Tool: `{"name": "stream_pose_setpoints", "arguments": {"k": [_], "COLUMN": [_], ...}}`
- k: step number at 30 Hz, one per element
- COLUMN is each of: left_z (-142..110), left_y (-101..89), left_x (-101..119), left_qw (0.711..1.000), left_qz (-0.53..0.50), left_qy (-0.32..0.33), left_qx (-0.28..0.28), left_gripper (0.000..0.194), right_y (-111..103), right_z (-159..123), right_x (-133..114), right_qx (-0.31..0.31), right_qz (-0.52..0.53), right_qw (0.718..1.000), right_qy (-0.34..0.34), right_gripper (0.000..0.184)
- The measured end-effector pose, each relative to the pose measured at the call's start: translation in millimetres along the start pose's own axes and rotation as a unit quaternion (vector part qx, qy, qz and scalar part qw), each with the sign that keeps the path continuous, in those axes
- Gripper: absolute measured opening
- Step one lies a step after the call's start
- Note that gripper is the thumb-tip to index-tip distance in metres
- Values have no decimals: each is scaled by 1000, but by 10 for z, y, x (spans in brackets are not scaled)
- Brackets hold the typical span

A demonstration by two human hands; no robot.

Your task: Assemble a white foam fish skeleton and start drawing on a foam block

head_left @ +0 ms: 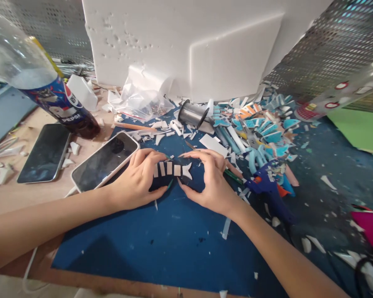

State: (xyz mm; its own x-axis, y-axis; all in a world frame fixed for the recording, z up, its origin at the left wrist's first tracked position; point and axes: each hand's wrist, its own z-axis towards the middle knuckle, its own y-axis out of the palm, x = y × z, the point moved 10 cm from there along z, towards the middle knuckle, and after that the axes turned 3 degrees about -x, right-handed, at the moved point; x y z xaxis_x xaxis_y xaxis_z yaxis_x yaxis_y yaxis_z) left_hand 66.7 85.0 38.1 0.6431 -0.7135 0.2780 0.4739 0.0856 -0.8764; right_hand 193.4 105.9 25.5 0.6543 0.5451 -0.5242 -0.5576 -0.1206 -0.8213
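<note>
A short row of white foam pieces (169, 169) lies on the blue mat, with a forked tail-shaped piece (187, 170) at its right end. My left hand (144, 174) curves around the row's left part, thumb below and fingers above, apart from each other; it hides that end of the row. Facing it from the right, my right hand (209, 176) has its thumb and index finger spread either side of the tail piece. Whether any fingertip touches the pieces I cannot tell.
Left of the hands lie a white-edged phone (104, 161) and a dark phone (45, 153), with a Pepsi bottle (59, 103) behind. A blue glue gun (270, 186), foam scraps and a heap of blue foam pieces (267, 128) sit to the right. A spool (192, 114) lies behind.
</note>
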Motion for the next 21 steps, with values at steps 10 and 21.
{"name": "stream_pose_setpoints", "arguments": {"k": [10, 21], "left_z": [-6, -7], "left_y": [45, 39], "left_x": [-31, -16], "left_qw": [1000, 1000], "left_qz": [-16, -4], "left_qy": [-10, 2], "left_qx": [-17, -18], "left_gripper": [43, 43], "right_y": [80, 67], "right_z": [-9, -10], "right_x": [28, 34], "right_qx": [-20, -15], "right_qz": [-30, -15], "right_qw": [999, 1000], "right_qy": [2, 2], "right_gripper": [44, 49]}}
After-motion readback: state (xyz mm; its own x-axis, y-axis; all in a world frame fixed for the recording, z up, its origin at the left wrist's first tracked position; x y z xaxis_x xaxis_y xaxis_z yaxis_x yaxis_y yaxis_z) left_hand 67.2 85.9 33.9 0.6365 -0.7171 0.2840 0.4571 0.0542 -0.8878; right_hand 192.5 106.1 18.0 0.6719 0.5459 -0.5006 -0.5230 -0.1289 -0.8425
